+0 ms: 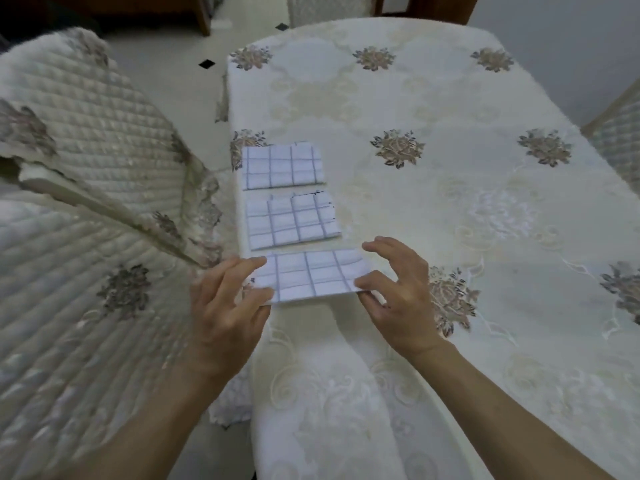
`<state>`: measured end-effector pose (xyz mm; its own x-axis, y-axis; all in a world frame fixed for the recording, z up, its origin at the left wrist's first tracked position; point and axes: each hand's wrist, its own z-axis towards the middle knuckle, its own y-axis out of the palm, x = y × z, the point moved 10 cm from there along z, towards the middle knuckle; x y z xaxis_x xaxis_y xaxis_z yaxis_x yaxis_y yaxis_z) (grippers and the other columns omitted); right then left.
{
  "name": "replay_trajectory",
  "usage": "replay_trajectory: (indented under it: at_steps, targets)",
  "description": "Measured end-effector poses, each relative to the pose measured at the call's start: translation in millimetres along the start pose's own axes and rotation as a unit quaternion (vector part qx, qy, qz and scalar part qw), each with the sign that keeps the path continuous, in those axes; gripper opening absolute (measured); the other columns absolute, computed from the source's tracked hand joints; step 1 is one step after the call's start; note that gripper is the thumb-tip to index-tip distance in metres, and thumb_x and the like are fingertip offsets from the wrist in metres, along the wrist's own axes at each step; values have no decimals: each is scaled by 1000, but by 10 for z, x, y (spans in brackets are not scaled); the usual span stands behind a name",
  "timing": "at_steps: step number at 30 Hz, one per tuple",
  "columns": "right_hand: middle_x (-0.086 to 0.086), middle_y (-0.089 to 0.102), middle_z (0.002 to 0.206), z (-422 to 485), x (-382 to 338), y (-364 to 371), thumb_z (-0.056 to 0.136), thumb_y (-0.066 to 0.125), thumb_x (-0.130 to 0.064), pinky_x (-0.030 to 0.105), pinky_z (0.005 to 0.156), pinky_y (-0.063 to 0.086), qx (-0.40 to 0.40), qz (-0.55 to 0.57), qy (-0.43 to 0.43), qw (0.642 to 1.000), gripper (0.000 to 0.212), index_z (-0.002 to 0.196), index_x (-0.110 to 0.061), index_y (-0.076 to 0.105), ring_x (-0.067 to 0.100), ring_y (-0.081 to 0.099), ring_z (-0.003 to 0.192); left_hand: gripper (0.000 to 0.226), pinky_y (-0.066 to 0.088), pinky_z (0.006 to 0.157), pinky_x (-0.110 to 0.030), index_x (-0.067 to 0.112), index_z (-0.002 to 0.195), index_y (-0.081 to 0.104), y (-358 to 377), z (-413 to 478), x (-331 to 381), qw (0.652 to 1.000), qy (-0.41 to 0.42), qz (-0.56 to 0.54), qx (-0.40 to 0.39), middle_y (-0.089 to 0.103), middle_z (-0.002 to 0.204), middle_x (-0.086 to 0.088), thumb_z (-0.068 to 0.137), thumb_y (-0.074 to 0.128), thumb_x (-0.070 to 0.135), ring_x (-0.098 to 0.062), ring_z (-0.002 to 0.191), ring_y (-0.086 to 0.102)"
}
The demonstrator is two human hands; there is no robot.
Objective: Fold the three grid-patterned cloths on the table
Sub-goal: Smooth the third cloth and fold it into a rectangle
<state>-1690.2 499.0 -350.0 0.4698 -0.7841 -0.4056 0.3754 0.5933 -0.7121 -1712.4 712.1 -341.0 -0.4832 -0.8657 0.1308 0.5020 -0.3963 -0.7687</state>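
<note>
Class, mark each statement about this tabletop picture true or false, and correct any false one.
1. Three grid-patterned cloths lie folded on the table. True: far cloth, middle cloth, near cloth.
2. The cloths are stacked in one pile. False: they lie apart in a row, one beyond another.
3. Both hands are at the near cloth. True: left hand at its left end, right hand at its right end.
4. The table covering is plain red. False: it is cream with flower motifs.
</note>
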Motion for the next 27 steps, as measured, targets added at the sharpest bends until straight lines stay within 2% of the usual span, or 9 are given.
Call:
replay_trajectory:
  at_steps: [3,7,12,16,21,24,27]
  targets:
    - [16,66,121,-308,25,279,68,79,5,52,95,44,-74,21,-22,997,19,70,-10,67,35,56,123,15,47,86,-49,16,73,70,268,-396,-14,997,-16,-9,-77,69,124,-9,79,76,4,-32,117,58]
    - [14,62,129,-596,125,493,68,84,0,51,100,41,-141,39,18,989,20,73,-13,70,33,50,130,18,47,88,-49,15,73,68,405,-703,-74,990,-62,-10,-123,66,128,-11,73,79,2,-32,120,54]
    - [14,62,128,-554,156,573,65,86,-1,51,100,40,-135,28,38,990,24,72,-14,67,37,53,127,17,42,88,-47,16,72,67,459,-726,-132,989,-90,26,-117,67,127,-9,72,78,2,-30,120,55]
    - [13,63,126,-397,213,651,66,84,-3,46,101,36,-122,12,51,991,20,71,-15,69,38,54,125,14,37,91,-43,15,71,66,467,-597,-228,989,-99,49,-100,68,125,-8,74,73,3,-31,118,56]
    - [10,63,127,-421,256,709,73,86,-15,44,103,35,-129,5,36,991,14,74,-18,72,34,52,129,9,37,94,-44,15,75,67,542,-607,-276,985,-85,54,-138,65,129,-9,76,69,6,-32,121,56]
    - [7,61,131,-464,267,695,73,86,-30,42,108,31,-131,18,54,990,18,75,-20,72,27,48,134,4,37,96,-45,18,78,69,559,-660,-330,981,-106,47,-157,63,132,-8,80,68,21,-31,125,53]
    - [8,60,132,-444,245,699,85,69,-42,47,107,33,-121,23,53,991,28,70,-18,68,29,48,133,25,38,98,-46,22,82,72,578,-692,-369,974,-137,25,-178,61,136,-7,87,64,44,-30,128,52]
